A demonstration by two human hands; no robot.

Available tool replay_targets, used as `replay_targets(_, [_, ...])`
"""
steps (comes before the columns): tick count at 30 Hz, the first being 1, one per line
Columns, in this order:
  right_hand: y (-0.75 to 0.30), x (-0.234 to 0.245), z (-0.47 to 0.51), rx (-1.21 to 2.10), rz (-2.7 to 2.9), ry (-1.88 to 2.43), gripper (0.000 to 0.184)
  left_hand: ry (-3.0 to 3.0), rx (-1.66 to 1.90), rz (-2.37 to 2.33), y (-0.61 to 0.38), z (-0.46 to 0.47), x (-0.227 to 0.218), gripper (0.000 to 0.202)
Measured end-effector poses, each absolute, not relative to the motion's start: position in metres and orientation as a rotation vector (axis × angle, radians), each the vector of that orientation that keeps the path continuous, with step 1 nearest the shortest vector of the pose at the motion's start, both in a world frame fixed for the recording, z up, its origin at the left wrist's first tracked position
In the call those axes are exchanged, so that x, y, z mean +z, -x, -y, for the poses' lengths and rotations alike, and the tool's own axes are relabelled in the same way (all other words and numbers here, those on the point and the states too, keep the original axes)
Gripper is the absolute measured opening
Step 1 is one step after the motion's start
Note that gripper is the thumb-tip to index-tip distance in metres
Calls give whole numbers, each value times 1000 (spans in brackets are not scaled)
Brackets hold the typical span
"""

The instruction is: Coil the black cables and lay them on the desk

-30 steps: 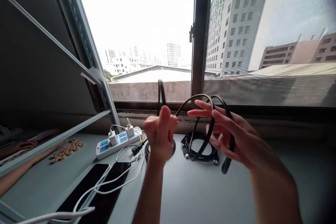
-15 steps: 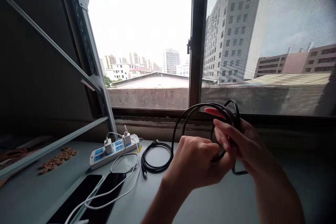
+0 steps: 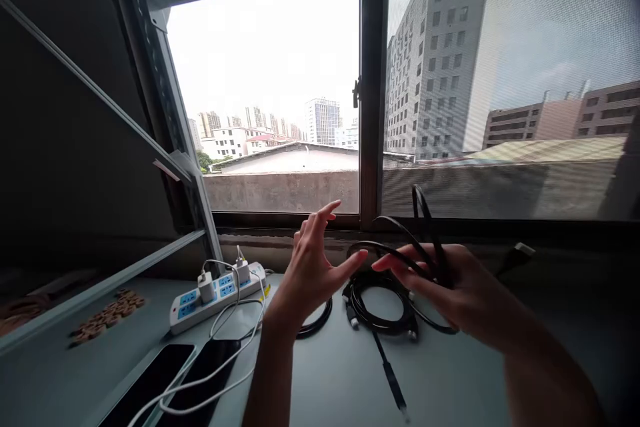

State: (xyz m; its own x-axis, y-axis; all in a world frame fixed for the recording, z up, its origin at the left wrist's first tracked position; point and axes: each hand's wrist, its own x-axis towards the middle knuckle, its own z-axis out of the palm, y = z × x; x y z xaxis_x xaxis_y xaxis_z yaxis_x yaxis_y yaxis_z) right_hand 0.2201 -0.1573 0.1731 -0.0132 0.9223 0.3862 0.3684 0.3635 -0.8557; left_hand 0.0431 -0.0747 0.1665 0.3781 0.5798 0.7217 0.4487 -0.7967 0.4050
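My right hand (image 3: 460, 287) grips a loosely looped black cable (image 3: 416, 240), its loops standing up and spreading to the left of the fingers. A connector end (image 3: 520, 253) sticks out beyond the back of this hand. My left hand (image 3: 313, 263) is raised to the left of the loops, fingers spread and thumb stretched out, holding nothing. Below, on the table, rests a coiled black cable (image 3: 357, 303) with plugs at its edge. Another black coil (image 3: 320, 327) lies partly hidden behind my left hand. A black connector end (image 3: 393, 383) points down toward the table front.
A white power strip (image 3: 193, 317) with chargers stands at the left. White cables (image 3: 220, 395) cross two dark phone-like slabs (image 3: 150, 377). Small brown pieces (image 3: 110, 317) lie farther left, beyond a metal frame (image 3: 185, 240). A window (image 3: 373, 147) rises behind the table.
My left hand has let go of the cable, opened and moved left. The loops in my right hand have loosened and spread. The coil and connector between my hands have come into view.
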Motion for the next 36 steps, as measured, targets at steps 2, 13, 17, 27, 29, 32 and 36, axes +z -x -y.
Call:
replay_targets(2, [-217,173,160,716,1629,1152,23,-2493,1340,-939,-47,63,161,67])
replay_targets(13, [-225,175,166,775,1896,1084,34,-2383,1400,-642,-54,62,165,33])
replay_targets(17, [-225,172,157,666,1828,1090,36,-2294,1571,-728,-55,58,165,20])
replay_targets(27, [-224,166,135,333,1687,1080,21,-1804,1714,-906,-55,65,165,47])
replay_targets(29, [-224,165,131,227,1666,1116,19,-1798,1763,-933,-54,66,167,48])
replay_targets(32, [-222,164,127,87,1618,1149,15,-1848,1821,-996,-52,67,168,48])
replay_targets(36, [-211,163,124,116,1620,1147,14,-1942,1876,-1083,-54,72,170,48])
